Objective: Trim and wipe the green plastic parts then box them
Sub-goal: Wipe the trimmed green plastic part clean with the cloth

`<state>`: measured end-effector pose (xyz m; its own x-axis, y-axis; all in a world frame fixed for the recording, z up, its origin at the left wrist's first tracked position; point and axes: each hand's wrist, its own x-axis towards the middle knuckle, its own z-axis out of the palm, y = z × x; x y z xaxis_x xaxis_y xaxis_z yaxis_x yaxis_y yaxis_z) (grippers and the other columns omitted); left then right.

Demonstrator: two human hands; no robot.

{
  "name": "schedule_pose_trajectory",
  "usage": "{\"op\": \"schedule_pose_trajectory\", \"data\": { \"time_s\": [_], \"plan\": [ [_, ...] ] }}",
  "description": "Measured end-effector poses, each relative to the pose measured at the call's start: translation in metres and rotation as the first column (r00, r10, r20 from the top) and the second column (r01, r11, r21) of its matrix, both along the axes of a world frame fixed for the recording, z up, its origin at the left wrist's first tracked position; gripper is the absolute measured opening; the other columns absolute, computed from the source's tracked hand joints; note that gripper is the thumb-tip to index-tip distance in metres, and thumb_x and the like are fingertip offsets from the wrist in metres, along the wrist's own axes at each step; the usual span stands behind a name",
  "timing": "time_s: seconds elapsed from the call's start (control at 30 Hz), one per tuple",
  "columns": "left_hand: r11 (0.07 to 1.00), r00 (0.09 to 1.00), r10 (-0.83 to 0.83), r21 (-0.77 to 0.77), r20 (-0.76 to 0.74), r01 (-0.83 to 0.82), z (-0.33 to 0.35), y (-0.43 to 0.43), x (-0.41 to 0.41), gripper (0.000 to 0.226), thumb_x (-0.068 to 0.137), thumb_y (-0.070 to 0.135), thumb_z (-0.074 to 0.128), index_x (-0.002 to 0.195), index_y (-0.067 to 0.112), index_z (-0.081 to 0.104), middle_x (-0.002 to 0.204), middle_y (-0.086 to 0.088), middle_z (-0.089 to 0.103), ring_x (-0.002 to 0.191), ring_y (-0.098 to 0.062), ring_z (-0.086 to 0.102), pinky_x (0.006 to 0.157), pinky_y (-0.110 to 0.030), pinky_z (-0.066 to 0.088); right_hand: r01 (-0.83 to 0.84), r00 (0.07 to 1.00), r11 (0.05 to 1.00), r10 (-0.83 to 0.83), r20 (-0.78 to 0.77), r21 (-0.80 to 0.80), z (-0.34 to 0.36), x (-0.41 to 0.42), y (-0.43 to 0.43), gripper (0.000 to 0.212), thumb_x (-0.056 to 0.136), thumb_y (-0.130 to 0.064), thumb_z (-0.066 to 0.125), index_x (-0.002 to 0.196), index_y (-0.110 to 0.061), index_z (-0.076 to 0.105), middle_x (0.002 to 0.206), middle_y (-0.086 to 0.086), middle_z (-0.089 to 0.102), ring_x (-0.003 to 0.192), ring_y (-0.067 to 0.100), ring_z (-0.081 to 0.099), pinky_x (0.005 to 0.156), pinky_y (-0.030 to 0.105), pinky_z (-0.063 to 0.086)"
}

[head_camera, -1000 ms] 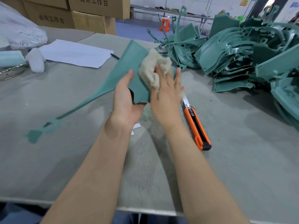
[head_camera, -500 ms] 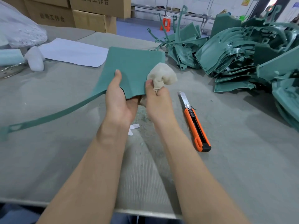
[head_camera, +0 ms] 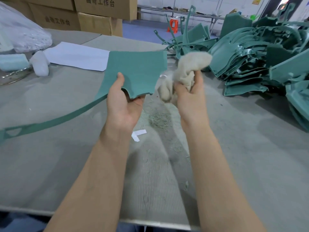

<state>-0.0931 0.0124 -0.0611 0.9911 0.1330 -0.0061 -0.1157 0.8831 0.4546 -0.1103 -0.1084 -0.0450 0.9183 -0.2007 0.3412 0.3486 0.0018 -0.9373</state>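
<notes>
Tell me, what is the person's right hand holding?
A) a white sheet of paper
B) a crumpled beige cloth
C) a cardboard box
B: the right hand has its fingers curled round the crumpled beige cloth, while the white sheet of paper lies flat on the table and the cardboard boxes stand behind it.
</notes>
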Motion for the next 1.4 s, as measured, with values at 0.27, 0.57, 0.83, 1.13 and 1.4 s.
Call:
{"op": "schedule_pose_trajectory", "data": {
  "time_s": [0.27, 0.57, 0.83, 1.13, 1.4],
  "plan": [
    [0.936, 0.972, -0.235, 0.271, 0.003, 0.225, -0.002, -0.014, -0.005, 0.023, 0.101, 0.023, 0.045, 0.111, 0.014, 0.064, 0.101, -0.002, 0.073, 0.087, -0.016, 0.071, 0.068, -0.029, 0.058, 0.280, 0.960, 0.891, -0.266, 0.089, -0.357, -0.023, 0.013, 0.005, 0.041, 0.100, -0.010, 0.043, 0.140, -0.001, 0.040, 0.136, 0.020, 0.043, 0.122, 0.027, 0.044, 0.098, 0.026, 0.036],
    [0.858, 0.952, -0.298, 0.420, -0.064, 0.297, -0.006, -0.012, -0.006, 0.015, 0.098, 0.022, 0.051, 0.100, 0.021, 0.066, 0.091, 0.006, 0.075, 0.081, -0.011, 0.072, 0.059, -0.026, 0.056, 0.380, 0.896, 0.919, -0.338, -0.289, 0.103, -0.023, 0.025, -0.038, 0.028, 0.104, -0.034, 0.040, 0.083, -0.023, 0.056, 0.061, -0.005, 0.051, 0.042, 0.004, 0.050, 0.039, 0.019, 0.037],
    [0.943, 0.986, -0.164, 0.288, -0.028, 0.165, -0.004, -0.013, -0.002, 0.020, 0.101, 0.023, 0.046, 0.112, 0.017, 0.062, 0.102, -0.001, 0.073, 0.089, -0.017, 0.072, 0.065, -0.032, 0.058, -0.030, 0.980, 0.922, 0.102, -0.168, 0.387, -0.016, 0.019, -0.015, 0.012, 0.102, -0.013, 0.045, 0.107, -0.009, 0.056, 0.096, 0.011, 0.072, 0.086, 0.020, 0.069, 0.083, 0.038, 0.055],
    [0.820, 0.910, -0.412, 0.449, 0.034, 0.355, -0.003, -0.012, -0.006, 0.023, 0.100, 0.029, 0.045, 0.115, 0.020, 0.060, 0.108, 0.003, 0.072, 0.099, -0.013, 0.069, 0.072, -0.028, 0.057, 0.315, 0.933, 0.918, -0.253, -0.256, 0.241, -0.018, 0.021, -0.024, 0.027, 0.102, -0.036, 0.043, 0.077, -0.033, 0.053, 0.073, -0.009, 0.061, 0.072, 0.011, 0.062, 0.072, 0.037, 0.055],
    [0.618, 0.784, -0.618, 0.580, -0.058, 0.531, -0.013, 0.012, 0.002, 0.033, 0.081, 0.007, 0.052, 0.112, 0.011, 0.064, 0.105, -0.010, 0.072, 0.098, -0.027, 0.070, 0.078, -0.034, 0.059, 0.321, 0.946, 0.807, -0.245, -0.214, 0.496, -0.016, 0.020, -0.050, 0.015, 0.102, -0.025, 0.048, 0.098, -0.017, 0.061, 0.100, 0.007, 0.068, 0.096, 0.023, 0.067, 0.075, 0.034, 0.057]
  ]
}}
